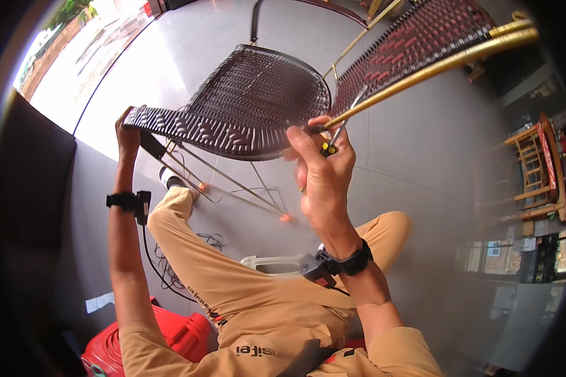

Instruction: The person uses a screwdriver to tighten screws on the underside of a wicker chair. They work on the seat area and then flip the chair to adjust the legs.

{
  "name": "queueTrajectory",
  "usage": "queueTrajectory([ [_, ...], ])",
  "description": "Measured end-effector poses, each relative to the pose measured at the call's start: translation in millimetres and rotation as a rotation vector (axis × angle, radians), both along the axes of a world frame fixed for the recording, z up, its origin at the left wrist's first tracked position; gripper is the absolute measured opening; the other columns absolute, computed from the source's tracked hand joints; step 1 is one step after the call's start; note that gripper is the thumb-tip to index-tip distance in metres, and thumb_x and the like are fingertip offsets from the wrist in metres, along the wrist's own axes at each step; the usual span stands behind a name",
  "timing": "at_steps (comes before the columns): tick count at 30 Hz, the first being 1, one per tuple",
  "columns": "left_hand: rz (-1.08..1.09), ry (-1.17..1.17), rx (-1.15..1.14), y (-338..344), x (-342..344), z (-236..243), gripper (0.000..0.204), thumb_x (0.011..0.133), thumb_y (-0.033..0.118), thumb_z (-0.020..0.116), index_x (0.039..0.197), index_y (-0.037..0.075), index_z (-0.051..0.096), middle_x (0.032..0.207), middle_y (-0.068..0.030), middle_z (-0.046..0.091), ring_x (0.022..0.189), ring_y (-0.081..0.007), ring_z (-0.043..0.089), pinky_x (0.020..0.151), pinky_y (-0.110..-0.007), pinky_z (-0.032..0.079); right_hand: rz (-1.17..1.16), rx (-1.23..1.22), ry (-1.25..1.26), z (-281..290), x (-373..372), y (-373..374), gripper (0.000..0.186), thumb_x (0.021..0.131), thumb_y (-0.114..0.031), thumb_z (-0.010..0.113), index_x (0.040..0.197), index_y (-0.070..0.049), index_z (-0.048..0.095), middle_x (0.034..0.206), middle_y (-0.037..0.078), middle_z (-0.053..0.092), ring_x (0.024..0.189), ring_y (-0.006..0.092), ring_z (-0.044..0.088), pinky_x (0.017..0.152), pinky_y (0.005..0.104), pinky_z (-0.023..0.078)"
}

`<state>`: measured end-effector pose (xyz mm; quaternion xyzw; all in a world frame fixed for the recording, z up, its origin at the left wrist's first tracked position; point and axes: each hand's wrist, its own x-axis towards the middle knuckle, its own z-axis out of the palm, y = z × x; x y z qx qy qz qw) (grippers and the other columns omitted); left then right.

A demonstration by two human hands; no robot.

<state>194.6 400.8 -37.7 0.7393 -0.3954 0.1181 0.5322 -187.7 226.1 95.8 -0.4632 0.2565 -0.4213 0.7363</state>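
A dark brown woven chair (258, 78) stands tilted before me, its curved rim toward me and its thin metal legs below. My left hand (128, 131) is closed round the left end of that rim, fingers partly hidden behind the weave. At the rim's right end, my right hand (326, 166) grips a screwdriver (328, 149) with a black and yellow handle, its metal shaft pointing up and to the right. Part of the handle is covered by the palm. Thumb and fingertips lie against or very close to the weave; I cannot tell which.
A second woven chair (415, 47) with a gold-coloured frame reaches in from the upper right, close to my right hand. Black cord (170, 264) lies coiled on the grey floor (396, 182). A red plastic object (182, 330) is beside my left hip. Wooden furniture (538, 166) stands far right.
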Motion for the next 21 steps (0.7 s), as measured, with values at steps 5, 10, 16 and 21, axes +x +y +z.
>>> queueTrajectory([
  [5, 0.297, 0.093, 0.291, -25.7, 85.5, -20.0, 0.023, 0.087, 0.019, 0.056, 0.104, 0.007, 0.064, 0.093, -0.0138, 0.067, 0.091, -0.0233, 0.063, 0.078, -0.034, 0.049, 0.248, -0.238, 0.041, -34.1, -14.2, 27.9, 0.049, 0.083, -0.005, 0.066, 0.126, 0.002, 0.044, 0.069, 0.005, 0.061, 0.044, 0.0023, 0.044, 0.035, 0.0162, 0.030],
  [10, 0.599, 0.481, 0.336, -35.5, 72.7, -6.4, 0.057, 0.070, 0.024, 0.075, 0.119, 0.009, 0.050, 0.107, -0.0187, 0.063, 0.105, -0.0335, 0.060, 0.088, -0.040, 0.048, 0.339, -0.171, 0.357, -66.8, -50.5, 21.4, 0.032, 0.088, -0.013, 0.061, 0.116, 0.000, 0.058, 0.061, 0.005, 0.059, 0.039, 0.0014, 0.037, 0.035, 0.0166, 0.026],
  [16, 0.425, 0.463, 0.131, -11.3, -57.6, -69.9, 0.083, 0.064, 0.019, 0.080, 0.132, 0.000, 0.037, 0.119, -0.0240, 0.050, 0.106, -0.0332, 0.053, 0.089, -0.040, 0.047, 0.201, -0.519, 0.757, -169.2, -90.8, -26.1, 0.014, 0.085, -0.013, 0.062, 0.095, -0.005, 0.067, 0.060, 0.004, 0.060, 0.045, 0.0132, 0.052, 0.043, 0.0280, 0.039],
  [21, -0.444, 1.139, 0.217, 10.5, -186.9, -84.2, 0.053, 0.081, 0.016, 0.070, 0.126, -0.002, 0.047, 0.113, -0.0159, 0.058, 0.092, -0.0231, 0.061, 0.082, -0.034, 0.050, 0.009, -1.245, 0.847, -179.8, -71.1, -34.8, 0.017, 0.080, -0.006, 0.059, 0.097, -0.006, 0.063, 0.080, 0.013, 0.063, 0.071, 0.0370, 0.059, 0.061, 0.0397, 0.048],
])
